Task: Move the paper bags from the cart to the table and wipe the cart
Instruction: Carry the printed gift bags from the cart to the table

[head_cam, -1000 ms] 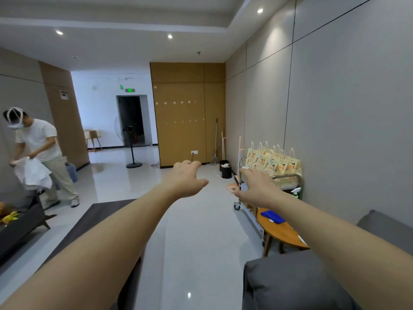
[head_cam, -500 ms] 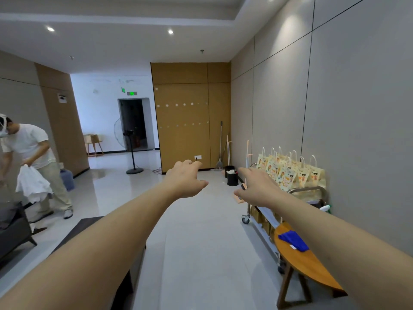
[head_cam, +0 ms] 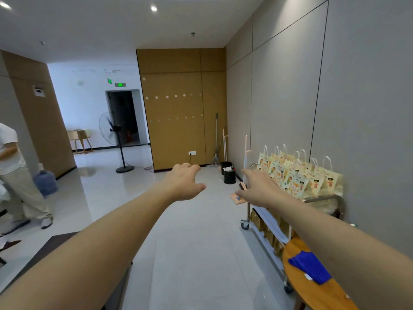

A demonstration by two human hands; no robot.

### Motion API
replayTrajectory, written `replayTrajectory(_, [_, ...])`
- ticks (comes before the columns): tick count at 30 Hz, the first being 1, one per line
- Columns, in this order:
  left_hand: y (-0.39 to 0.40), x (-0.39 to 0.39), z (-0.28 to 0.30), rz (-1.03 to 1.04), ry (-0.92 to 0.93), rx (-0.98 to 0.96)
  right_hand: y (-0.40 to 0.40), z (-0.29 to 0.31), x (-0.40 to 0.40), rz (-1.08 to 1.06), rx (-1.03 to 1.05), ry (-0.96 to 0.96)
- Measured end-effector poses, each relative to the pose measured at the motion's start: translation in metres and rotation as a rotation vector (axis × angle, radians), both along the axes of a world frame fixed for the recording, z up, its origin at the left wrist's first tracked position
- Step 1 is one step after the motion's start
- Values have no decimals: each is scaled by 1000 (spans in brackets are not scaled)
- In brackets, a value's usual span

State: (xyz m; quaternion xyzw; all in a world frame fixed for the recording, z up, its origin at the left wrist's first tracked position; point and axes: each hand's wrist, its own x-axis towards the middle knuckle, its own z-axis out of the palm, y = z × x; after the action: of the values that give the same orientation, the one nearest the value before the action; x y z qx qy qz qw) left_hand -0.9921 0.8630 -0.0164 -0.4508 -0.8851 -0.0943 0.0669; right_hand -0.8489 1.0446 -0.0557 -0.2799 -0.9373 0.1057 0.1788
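Because the paper bags (head_cam: 297, 177) stand upright on the cart (head_cam: 324, 201) beside the bench (head_cam: 312, 294), we reach with our left hand (head_cam: 184, 183) and right hand (head_cam: 260, 189) empty (fingers spread).

Two bare hands are seen, the left hand (head_cam: 184, 182) and the right hand (head_cam: 259, 189), both empty with fingers spread. One cart (head_cam: 321, 203) is counted, with one round wooden table (head_cam: 312, 294) beside it. On the cart, perhaps eight paper bags (head_cam: 295, 175) are made out; they overlap, so the count is uncertain. One blue cloth (head_cam: 309, 267), two black bins (head_cam: 229, 175), one standing fan (head_cam: 116, 135) and one other person (head_cam: 13, 175) are counted.
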Motion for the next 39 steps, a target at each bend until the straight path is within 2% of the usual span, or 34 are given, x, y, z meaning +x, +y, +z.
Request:
replayTrajectory(10, [137, -156, -40, -133, -26, 4, 102, -29, -137, -99, -4, -30])
replayTrajectory(20, [263, -331, -33, -265, -119, 45, 212, -28, -275, -245, -72, -61])
replayTrajectory(28, [382, -416, -53, -338, -124, 30, 312, -52, -356, -309, -79, -107])
replayTrajectory(33, [473, -459, -68, -364, -76, 36, 406, -75, -410, -299, -105, -68])
replayTrajectory(39, [595, -511, -72, -354, -63, -55, 526, -80, -466, -285, -165, -52])
